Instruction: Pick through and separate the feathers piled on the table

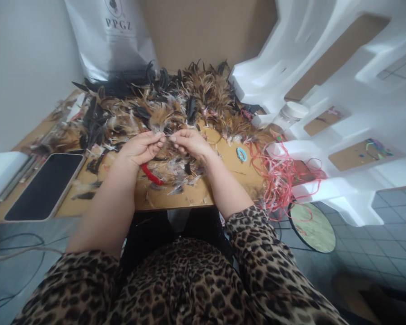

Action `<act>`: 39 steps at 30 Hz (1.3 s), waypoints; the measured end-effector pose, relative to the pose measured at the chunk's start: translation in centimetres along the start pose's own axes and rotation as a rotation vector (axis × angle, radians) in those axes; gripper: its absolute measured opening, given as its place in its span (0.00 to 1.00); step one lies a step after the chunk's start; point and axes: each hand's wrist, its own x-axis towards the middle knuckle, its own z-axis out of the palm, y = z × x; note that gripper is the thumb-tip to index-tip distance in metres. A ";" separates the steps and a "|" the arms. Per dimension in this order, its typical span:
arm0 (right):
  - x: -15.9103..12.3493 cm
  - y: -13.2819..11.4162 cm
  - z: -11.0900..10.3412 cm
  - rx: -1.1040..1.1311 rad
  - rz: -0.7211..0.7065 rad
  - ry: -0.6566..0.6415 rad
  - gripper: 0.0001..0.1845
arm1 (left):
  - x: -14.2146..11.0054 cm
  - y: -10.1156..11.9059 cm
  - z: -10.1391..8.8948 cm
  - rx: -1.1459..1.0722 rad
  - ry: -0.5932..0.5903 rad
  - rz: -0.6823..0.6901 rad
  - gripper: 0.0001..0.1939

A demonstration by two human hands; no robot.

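Observation:
My left hand (145, 146) and my right hand (189, 142) meet over the middle of the table, thumbs and fingers closed in a pinch. A thin pale strand (168, 135) runs between their fingertips; whether it is a thread or a feather quill I cannot tell. Just beyond the fingertips is a tuft of brown feathers (160, 118), and I cannot see whether it is attached to the strand. Below my left hand lies a curved red band (151, 175). Loose feathers and pale fluff (176, 174) lie under both hands.
Brown and black feathers (206, 88) cover the table's back. Left lies a phone (45, 187); right, a light-blue ring (241, 155), tangled red strings (282, 176) and a lidded jar (291, 113) by a white plastic chair (328, 90). A white bag (122, 45) stands behind.

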 end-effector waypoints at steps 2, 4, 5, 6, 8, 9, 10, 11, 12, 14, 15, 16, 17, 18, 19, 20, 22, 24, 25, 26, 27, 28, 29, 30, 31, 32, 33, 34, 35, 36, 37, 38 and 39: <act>0.2 0.2 -0.3 -0.078 -0.055 0.081 0.14 | 0.1 -0.1 0.1 0.052 0.027 0.006 0.03; 0.3 0.2 -0.6 -0.208 -0.140 0.161 0.13 | 0.1 -0.2 0.4 0.115 0.074 0.032 0.02; 0.3 0.2 -0.7 -0.288 -0.182 0.196 0.13 | 0.0 -0.3 0.7 0.140 0.108 0.058 0.02; 0.3 0.1 -0.8 -0.373 -0.219 0.224 0.13 | 0.0 -0.3 0.9 0.158 0.147 0.084 0.03; 0.2 0.0 -0.8 -0.541 -0.270 0.252 0.12 | -0.1 -0.2 1.2 0.169 0.218 0.126 0.04; 0.1 -0.1 -0.8 -0.620 -0.285 0.255 0.12 | -0.1 -0.2 1.4 0.168 0.242 0.139 0.04; 0.0 -0.3 -0.7 -0.696 -0.301 0.255 0.12 | -0.2 -0.1 1.4 0.164 0.256 0.147 0.04; -0.1 -0.4 -0.7 -0.768 -0.323 0.251 0.12 | -0.2 -0.1 1.5 0.159 0.261 0.152 0.05; -0.3 -0.5 -0.6 -0.837 -0.350 0.246 0.12 | -0.2 0.0 1.4 0.155 0.259 0.153 0.05; -0.6 -0.7 -0.5 -0.954 -0.399 0.229 0.12 | -0.2 0.0 1.3 0.147 0.242 0.148 0.04; -0.7 -0.8 -0.5 -0.999 -0.416 0.217 0.12 | -0.2 0.1 1.2 0.142 0.229 0.142 0.04; -0.8 -0.9 -0.4 -1.034 -0.427 0.207 0.12 | -0.2 0.1 1.1 0.137 0.212 0.135 0.03; -0.9 -1.0 -0.5 -1.059 -0.435 0.199 0.13 | -0.2 0.1 1.0 0.136 0.191 0.121 0.03; -1.0 -1.1 -0.5 -1.078 -0.441 0.195 0.14 | -0.2 0.1 0.9 0.137 0.167 0.101 0.02; -1.1 -1.1 -0.5 -1.091 -0.446 0.194 0.14 | -0.2 0.1 0.9 0.140 0.142 0.076 0.02; -1.1 -1.2 -0.5 -1.102 -0.449 0.194 0.15 | -0.2 0.1 0.8 0.142 0.118 0.047 0.02; -1.2 -1.2 -0.5 -1.119 -0.450 0.194 0.15 | -0.1 0.0 0.8 0.133 0.083 -0.004 0.03; -1.1 -1.2 -0.5 -1.128 -0.454 0.191 0.15 | -0.1 -0.1 0.7 0.102 0.069 -0.040 0.03; -1.1 -1.1 -0.5 -1.128 -0.457 0.189 0.15 | -0.1 -0.1 0.7 0.087 0.069 -0.049 0.03; -1.1 -1.1 -0.5 -1.128 -0.460 0.189 0.15 | 0.0 -0.2 0.7 0.077 0.074 -0.052 0.03; -1.1 -1.1 -0.5 -1.126 -0.462 0.191 0.15 | 0.0 -0.2 0.6 0.071 0.080 -0.051 0.03; -1.0 -1.0 -0.5 -1.123 -0.463 0.192 0.15 | 0.1 -0.3 0.6 0.070 0.087 -0.047 0.03; -1.0 -1.0 -0.5 -1.121 -0.464 0.194 0.15 | 0.2 -0.3 0.5 0.071 0.094 -0.038 0.03; -1.0 -0.9 -0.5 -1.119 -0.464 0.195 0.14 | 0.2 -0.4 0.5 0.073 0.100 -0.029 0.02; -1.0 -0.9 -0.5 -1.117 -0.466 0.196 0.14 | 0.3 -0.4 0.5 0.076 0.107 -0.019 0.02; -1.0 -0.9 -0.5 -1.116 -0.467 0.194 0.14 | 0.3 -0.5 0.5 0.083 0.118 -0.007 0.02; -1.0 -0.9 -0.6 -1.116 -0.468 0.191 0.14 | 0.4 -0.5 0.5 0.095 0.132 0.010 0.03; -1.0 -0.9 -0.6 -1.117 -0.466 0.189 0.14 | 0.4 -0.6 0.5 0.110 0.147 0.029 0.03; -1.0 -0.9 -0.5 -1.121 -0.463 0.187 0.14 | 0.5 -0.6 0.5 0.129 0.163 0.048 0.03; -1.0 -0.9 -0.5 -1.126 -0.460 0.187 0.14 | 0.5 -0.7 0.6 0.151 0.180 0.068 0.03; -1.0 -1.0 -0.5 -1.133 -0.457 0.187 0.14 | 0.5 -0.7 0.7 0.177 0.199 0.086 0.04; -1.1 -1.0 -0.5 -1.142 -0.456 0.189 0.14 | 0.6 -0.8 0.8 0.206 0.222 0.101 0.04; -1.1 -1.1 -0.4 -1.151 -0.457 0.190 0.14 | 0.6 -0.9 0.9 0.239 0.246 0.113 0.04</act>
